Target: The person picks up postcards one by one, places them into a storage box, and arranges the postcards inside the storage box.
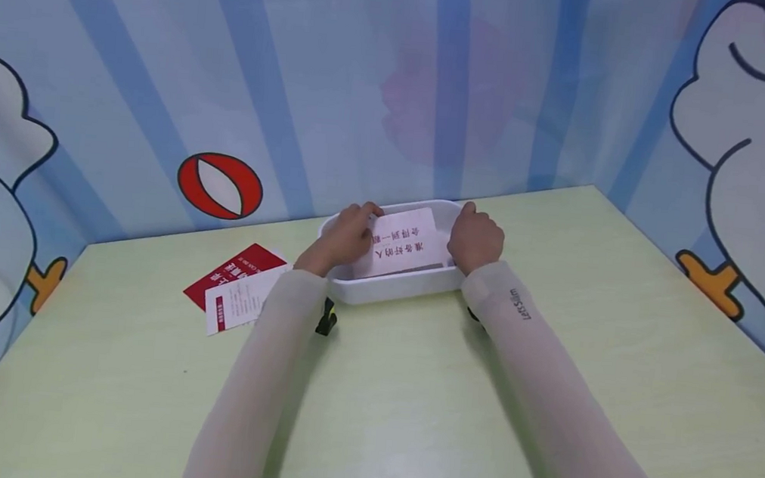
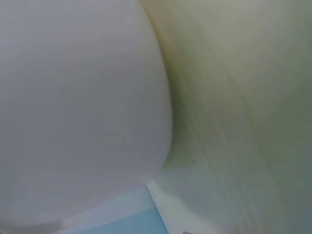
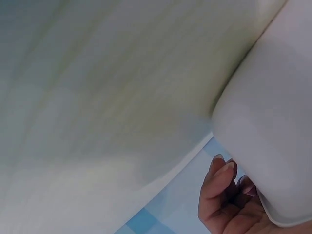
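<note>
A white plastic tray sits on the table against the back wall, holding pale pink cards with red printed characters. My left hand grips the tray's left end, its fingers reaching over the rim beside the cards. At the opposite end, my right hand holds the rim with curled fingers. The right wrist view shows those fingers bent at the tray's outer wall. The tray's side fills much of the left wrist view, where no fingers show.
Left of the tray lie a red card and a white printed card, partly overlapping; my left sleeve covers the white one's right end. A pale green table meets blue striped walls at the back.
</note>
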A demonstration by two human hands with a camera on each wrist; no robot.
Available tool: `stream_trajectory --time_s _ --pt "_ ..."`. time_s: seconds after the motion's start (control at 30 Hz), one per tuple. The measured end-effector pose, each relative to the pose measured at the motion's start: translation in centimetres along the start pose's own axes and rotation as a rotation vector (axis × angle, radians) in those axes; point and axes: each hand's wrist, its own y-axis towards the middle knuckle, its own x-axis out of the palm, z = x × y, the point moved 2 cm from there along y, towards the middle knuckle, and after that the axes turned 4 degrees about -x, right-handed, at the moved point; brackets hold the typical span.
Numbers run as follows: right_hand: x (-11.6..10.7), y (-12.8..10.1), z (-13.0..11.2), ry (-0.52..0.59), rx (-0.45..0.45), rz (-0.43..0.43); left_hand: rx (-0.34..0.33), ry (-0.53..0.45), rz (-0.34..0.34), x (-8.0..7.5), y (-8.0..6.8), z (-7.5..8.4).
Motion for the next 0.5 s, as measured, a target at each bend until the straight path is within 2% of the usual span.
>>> stream_trajectory --time_s 0.1,0.33,0.5 --pt "0.19 0.07 0.02 0.004 0.0 -0.005 0.01 -0.007 -0.014 0.16 -0.15 -0.08" --pt "0.24 0.17 -0.18 0.009 0.023 -0.01 0.083 -0.005 -0.009 0.26 -0.32 -0.01" --pt "0.26 0.3 -0.2 0.027 0.04 -0.017 0.098 0.003 -0.024 0.23 -0.35 0.18"
